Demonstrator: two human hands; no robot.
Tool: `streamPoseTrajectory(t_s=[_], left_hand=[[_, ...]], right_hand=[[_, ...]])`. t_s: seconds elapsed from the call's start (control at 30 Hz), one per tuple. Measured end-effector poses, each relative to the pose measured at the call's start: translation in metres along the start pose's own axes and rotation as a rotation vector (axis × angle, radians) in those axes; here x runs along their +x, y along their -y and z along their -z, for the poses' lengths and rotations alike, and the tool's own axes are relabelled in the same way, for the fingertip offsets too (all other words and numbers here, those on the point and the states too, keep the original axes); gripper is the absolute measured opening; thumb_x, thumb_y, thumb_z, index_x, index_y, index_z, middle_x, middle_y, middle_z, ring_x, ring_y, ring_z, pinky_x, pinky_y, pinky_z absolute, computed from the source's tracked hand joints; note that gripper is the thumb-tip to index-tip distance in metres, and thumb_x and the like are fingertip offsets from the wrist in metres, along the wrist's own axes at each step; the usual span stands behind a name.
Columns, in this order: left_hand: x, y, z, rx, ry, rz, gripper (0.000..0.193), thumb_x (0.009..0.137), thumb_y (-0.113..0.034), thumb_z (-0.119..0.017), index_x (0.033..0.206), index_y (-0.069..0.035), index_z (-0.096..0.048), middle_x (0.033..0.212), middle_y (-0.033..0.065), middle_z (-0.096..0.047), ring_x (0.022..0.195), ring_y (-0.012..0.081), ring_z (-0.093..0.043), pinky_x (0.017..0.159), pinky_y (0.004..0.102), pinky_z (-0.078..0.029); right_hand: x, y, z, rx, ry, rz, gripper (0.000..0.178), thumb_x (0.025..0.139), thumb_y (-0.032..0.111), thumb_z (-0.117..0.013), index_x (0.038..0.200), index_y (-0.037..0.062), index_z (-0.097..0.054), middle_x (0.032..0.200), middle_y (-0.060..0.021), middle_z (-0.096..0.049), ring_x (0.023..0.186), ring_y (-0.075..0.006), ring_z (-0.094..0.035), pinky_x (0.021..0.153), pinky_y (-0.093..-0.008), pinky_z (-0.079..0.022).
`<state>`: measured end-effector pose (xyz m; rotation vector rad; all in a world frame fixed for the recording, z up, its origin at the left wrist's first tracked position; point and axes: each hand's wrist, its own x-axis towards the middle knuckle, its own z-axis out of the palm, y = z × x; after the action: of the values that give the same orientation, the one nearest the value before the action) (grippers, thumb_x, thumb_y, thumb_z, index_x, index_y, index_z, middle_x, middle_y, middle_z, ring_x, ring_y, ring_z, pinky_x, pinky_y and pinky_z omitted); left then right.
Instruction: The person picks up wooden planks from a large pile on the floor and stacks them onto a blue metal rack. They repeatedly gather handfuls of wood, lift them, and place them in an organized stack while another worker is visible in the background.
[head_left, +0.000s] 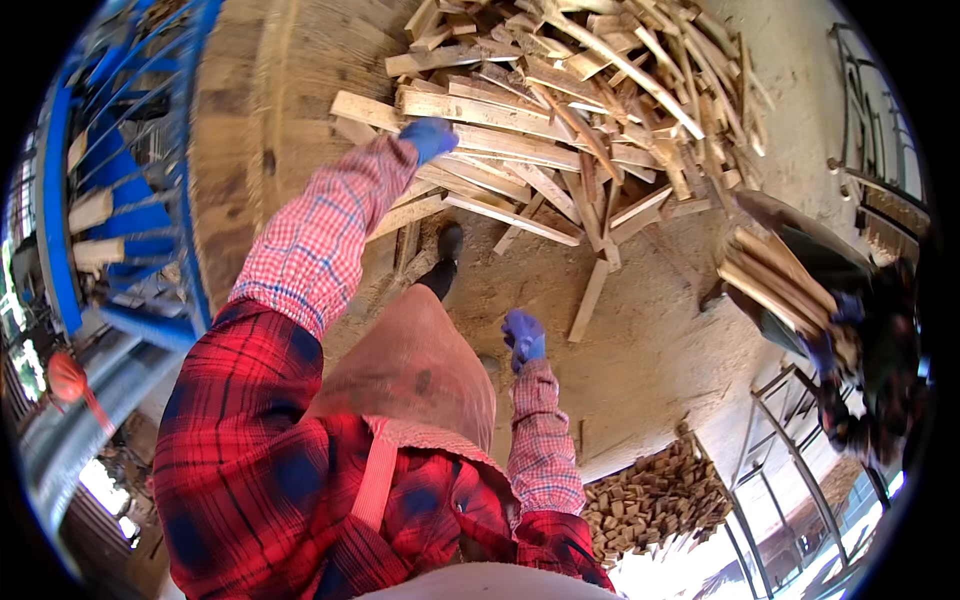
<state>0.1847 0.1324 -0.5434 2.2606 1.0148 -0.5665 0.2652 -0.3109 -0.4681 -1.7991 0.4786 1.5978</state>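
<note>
My left hand (pixel 430 139), in a blue glove, reaches forward to the near left side of a heap of wooden strips (pixel 560 110). Its fingers are closed on a pale wooden strip (pixel 510 146) at the edge of the heap; the fingertips are partly hidden. My right hand (pixel 523 338), in a blue-purple glove, hangs over the floor in front of my apron, apart from the heap. Its fingers are curled in, and I see nothing in them. One loose strip (pixel 589 300) leans out of the heap toward the floor near this hand.
A wooden tabletop (pixel 235 150) and a blue metal frame (pixel 185 200) stand to the left. At right, a person with purple gloves carries several wooden strips (pixel 775 280). Stacked wood blocks (pixel 655 500) and metal racks (pixel 790 430) lie at the lower right.
</note>
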Motion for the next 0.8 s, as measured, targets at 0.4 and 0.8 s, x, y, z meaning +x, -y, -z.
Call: streamPoseTrajectory(t_s=[0.4, 0.8], left_hand=[[0.280, 0.058, -0.018, 0.025, -0.416, 0.162, 0.071, 0.080, -0.064, -0.044, 0.111, -0.001, -0.057, 0.099, 0.0197, -0.060, 0.092, 0.0312, -0.057, 0.084, 0.0415, -0.042], [0.286, 0.032, -0.023, -0.086, -0.202, 0.320, 0.074, 0.075, -0.063, -0.051, 0.113, 0.000, -0.058, 0.117, 0.0240, -0.055, 0.115, 0.0357, -0.049, 0.095, 0.0420, -0.038]], right_hand=[[0.213, 0.106, -0.164, 0.779, 0.449, -0.127, 0.063, 0.088, 0.044, -0.050, 0.135, 0.0054, -0.032, 0.132, -0.0169, -0.042, 0.119, -0.0299, -0.044, 0.096, -0.0429, -0.039], [0.291, 0.196, -0.221, 1.321, 0.311, -0.216, 0.100, 0.069, 0.054, -0.070, 0.135, 0.0015, -0.016, 0.137, -0.0197, -0.031, 0.123, -0.0353, -0.039, 0.100, -0.0522, -0.035]])
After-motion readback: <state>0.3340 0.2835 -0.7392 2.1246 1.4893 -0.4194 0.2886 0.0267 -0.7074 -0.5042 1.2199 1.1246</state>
